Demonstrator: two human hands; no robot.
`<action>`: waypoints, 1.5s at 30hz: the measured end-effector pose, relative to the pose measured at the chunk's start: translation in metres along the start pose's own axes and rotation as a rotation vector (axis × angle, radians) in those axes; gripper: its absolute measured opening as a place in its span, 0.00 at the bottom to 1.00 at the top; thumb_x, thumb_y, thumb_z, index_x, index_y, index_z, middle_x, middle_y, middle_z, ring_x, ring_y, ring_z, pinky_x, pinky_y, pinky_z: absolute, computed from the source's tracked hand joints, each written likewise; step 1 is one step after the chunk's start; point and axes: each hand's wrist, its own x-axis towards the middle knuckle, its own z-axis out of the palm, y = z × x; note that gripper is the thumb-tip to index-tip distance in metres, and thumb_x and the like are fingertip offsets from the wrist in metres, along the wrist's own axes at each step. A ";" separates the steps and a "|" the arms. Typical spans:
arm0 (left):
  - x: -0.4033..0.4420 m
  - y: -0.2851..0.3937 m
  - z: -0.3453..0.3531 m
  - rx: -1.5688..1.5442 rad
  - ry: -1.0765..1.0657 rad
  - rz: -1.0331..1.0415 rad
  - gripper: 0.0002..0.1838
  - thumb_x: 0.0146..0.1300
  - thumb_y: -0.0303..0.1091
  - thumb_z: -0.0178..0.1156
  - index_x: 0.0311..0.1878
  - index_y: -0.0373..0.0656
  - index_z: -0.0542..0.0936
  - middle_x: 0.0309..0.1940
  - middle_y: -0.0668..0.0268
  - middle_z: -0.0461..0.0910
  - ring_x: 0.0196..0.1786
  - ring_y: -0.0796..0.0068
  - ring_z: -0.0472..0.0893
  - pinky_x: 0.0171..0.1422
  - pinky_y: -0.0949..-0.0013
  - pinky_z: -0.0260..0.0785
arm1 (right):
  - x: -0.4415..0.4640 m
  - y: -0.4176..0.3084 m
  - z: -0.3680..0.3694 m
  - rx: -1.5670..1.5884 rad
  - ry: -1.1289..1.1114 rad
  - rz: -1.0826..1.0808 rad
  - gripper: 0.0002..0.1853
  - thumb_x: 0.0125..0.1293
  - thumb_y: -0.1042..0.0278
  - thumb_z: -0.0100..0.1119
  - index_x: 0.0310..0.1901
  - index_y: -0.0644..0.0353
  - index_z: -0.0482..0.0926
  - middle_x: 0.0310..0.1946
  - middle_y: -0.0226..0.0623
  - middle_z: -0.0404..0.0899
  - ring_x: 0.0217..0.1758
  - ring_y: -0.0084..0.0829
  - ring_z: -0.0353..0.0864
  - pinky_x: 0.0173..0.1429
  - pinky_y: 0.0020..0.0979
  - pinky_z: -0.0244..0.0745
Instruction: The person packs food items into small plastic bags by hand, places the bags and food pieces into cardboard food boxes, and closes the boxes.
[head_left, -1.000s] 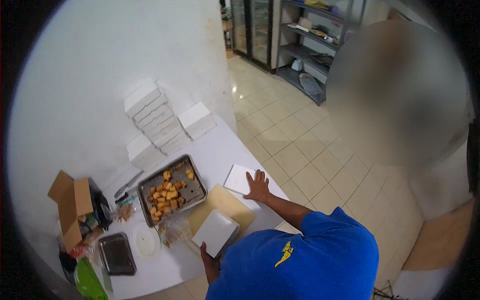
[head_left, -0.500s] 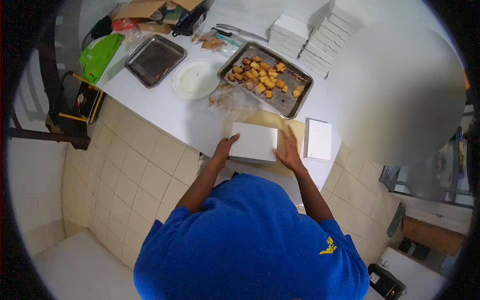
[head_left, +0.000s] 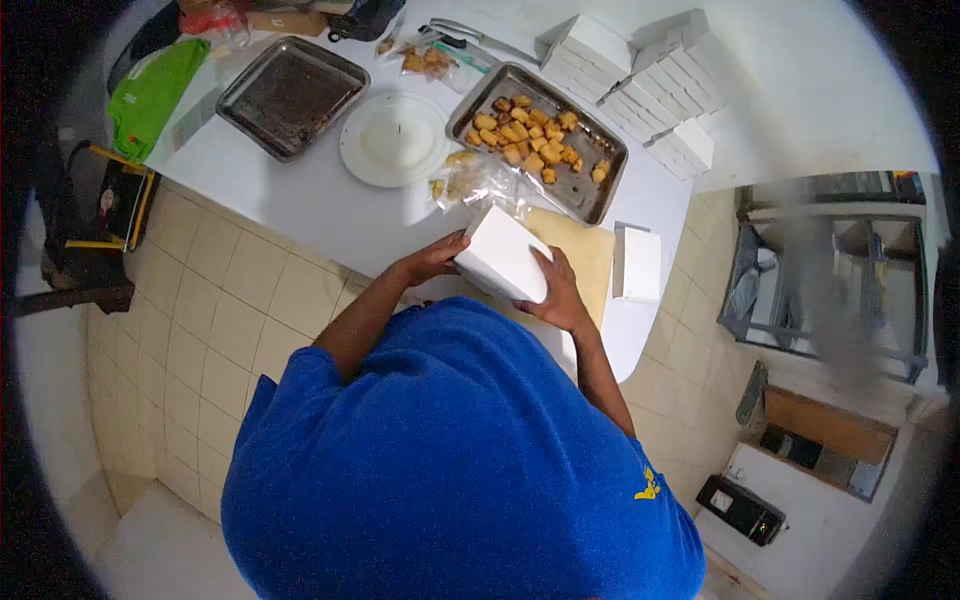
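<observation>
A closed white box (head_left: pixel 503 252) is held between both hands, tilted, over the near edge of the table. My left hand (head_left: pixel 437 257) grips its left end. My right hand (head_left: pixel 558 292) wraps round its right end, with the thumb near the top edge. Partly under the box lies a pale yellow cutting board (head_left: pixel 590 258). Just beyond it are a clear plastic bag (head_left: pixel 487 185) and a metal tray (head_left: pixel 603 203) with several browned pieces (head_left: pixel 535 135). A flat white box (head_left: pixel 637 264) rests right of the board.
White boxes (head_left: pixel 680 65) are stacked against the wall. A white plate (head_left: pixel 393 140), a dark tray (head_left: pixel 292 98), a knife (head_left: pixel 480 38) and a bag of brown pieces (head_left: pixel 427 62) lie on the table (head_left: pixel 300 205). A green bag (head_left: pixel 150 98) sits at the left corner.
My right hand has come from the flat box at the right to the held box and closed on it. The held box is now raised and turned at a slant. The view has swung round.
</observation>
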 end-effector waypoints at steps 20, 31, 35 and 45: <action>0.071 -0.010 0.044 0.980 0.011 0.609 0.49 0.46 0.49 0.70 0.67 0.37 0.55 0.67 0.43 0.47 0.68 0.42 0.52 0.69 0.48 0.49 | -0.092 -0.024 -0.002 0.538 0.561 0.683 0.44 0.49 0.50 0.68 0.66 0.60 0.60 0.62 0.51 0.61 0.67 0.45 0.58 0.67 0.41 0.58; 0.087 0.013 0.021 0.694 -0.303 0.474 0.58 0.34 0.35 0.76 0.70 0.41 0.51 0.64 0.50 0.61 0.67 0.54 0.61 0.70 0.60 0.55 | -0.054 0.007 -0.003 -0.111 0.168 0.355 0.47 0.43 0.45 0.70 0.66 0.51 0.61 0.65 0.63 0.52 0.70 0.57 0.51 0.70 0.48 0.50; 0.094 -0.007 0.025 0.710 -0.249 0.541 0.56 0.35 0.34 0.75 0.69 0.41 0.53 0.65 0.51 0.61 0.67 0.54 0.62 0.70 0.61 0.54 | -0.058 0.022 -0.012 -0.027 0.119 0.307 0.45 0.47 0.46 0.68 0.66 0.50 0.61 0.65 0.61 0.53 0.70 0.55 0.51 0.70 0.46 0.50; 0.073 -0.001 0.043 0.978 -0.096 0.347 0.54 0.44 0.49 0.70 0.71 0.42 0.50 0.67 0.49 0.56 0.70 0.52 0.54 0.73 0.55 0.43 | -0.038 0.080 -0.093 0.868 -0.087 0.633 0.41 0.59 0.32 0.48 0.62 0.61 0.67 0.56 0.48 0.71 0.61 0.37 0.68 0.65 0.34 0.60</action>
